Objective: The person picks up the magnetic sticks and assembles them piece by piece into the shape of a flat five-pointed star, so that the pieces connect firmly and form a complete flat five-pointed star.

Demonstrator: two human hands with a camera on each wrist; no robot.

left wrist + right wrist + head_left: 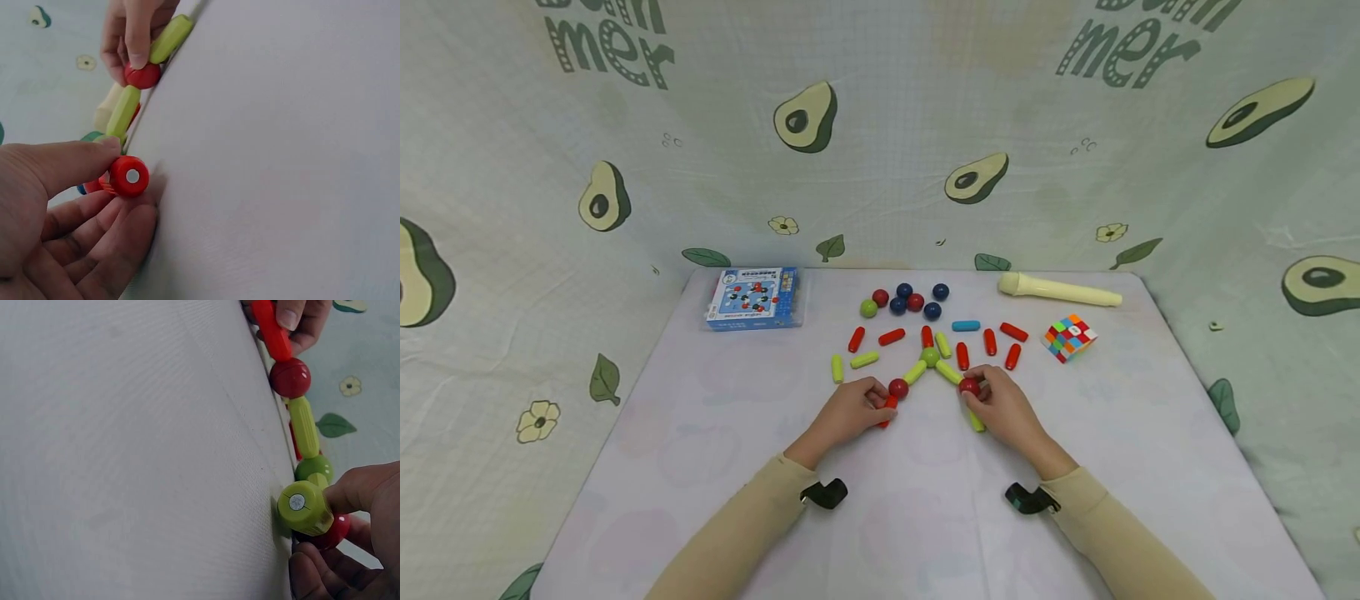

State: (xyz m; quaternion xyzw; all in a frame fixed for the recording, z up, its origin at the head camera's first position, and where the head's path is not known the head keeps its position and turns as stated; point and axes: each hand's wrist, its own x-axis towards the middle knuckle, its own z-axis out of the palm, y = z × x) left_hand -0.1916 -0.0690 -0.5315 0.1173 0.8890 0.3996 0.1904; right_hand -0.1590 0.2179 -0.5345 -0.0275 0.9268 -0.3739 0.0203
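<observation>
Here, left hand [850, 412] fingers pinch red stick [888, 407] | right hand [1003, 408] fingers pinch green stick [975, 419] | mid-counter [700, 433]

a table [700, 467] covered in a pale cloth is seen. at its far left a blue boxed game [754, 297] is laid flat. red, blue and green balls [906, 301] are grouped mid-back, with red, green and one blue stick [966, 326] scattered in front. a cream cylinder [1058, 289] and a colourful puzzle cube [1069, 337] are placed at the far right.
</observation>
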